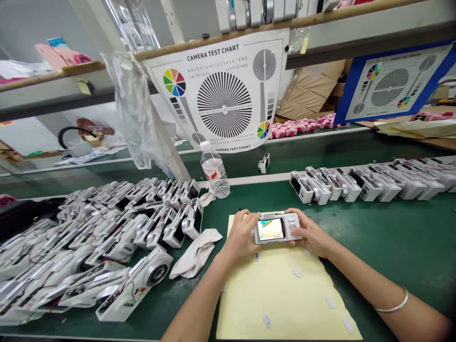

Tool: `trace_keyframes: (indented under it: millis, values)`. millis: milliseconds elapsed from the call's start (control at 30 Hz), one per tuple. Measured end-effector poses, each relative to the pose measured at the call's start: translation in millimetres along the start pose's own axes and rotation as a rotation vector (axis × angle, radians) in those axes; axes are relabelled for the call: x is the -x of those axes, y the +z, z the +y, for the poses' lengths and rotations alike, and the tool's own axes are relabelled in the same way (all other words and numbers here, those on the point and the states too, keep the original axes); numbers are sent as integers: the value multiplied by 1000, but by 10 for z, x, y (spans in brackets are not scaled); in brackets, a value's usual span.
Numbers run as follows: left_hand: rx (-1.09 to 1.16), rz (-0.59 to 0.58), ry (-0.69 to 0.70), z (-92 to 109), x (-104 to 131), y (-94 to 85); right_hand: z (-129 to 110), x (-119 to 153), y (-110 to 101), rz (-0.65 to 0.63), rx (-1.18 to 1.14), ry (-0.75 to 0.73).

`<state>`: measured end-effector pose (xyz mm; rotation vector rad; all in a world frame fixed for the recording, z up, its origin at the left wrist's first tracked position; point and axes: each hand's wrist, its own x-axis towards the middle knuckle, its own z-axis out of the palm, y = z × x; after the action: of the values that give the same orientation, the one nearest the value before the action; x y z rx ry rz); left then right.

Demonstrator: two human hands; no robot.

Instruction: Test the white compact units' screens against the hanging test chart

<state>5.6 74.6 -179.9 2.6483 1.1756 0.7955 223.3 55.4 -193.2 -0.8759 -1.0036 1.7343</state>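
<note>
A white compact digital camera is held up in both hands above a yellow sheet, its lit screen turned toward me. My left hand grips the camera's left end with the fingers over its top edge. Around the right end closes my right hand, its thumb on the buttons beside the screen. Several small pale oval pieces lie scattered on the sheet. To the left of the sheet is a crumpled white cloth.
Many white camera bodies with exposed wires crowd the left side. A row of similar cameras stands back right. A water bottle is behind the cloth. A camera test chart hangs ahead; a small camera sits below it.
</note>
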Motion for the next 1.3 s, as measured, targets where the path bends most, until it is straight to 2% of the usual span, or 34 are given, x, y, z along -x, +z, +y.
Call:
trace_keyframes:
  millis: [833,1167,1300]
  values:
    - [8,10,-8,-5,-6,61,-6,-3,-46,-4,-18,20]
    - [-20,113,122,62,10,40,-53,0,-73,-27,-137,55]
    - [-10,228,210,149,11,-11,-56,-19,-133,-66,-198,121]
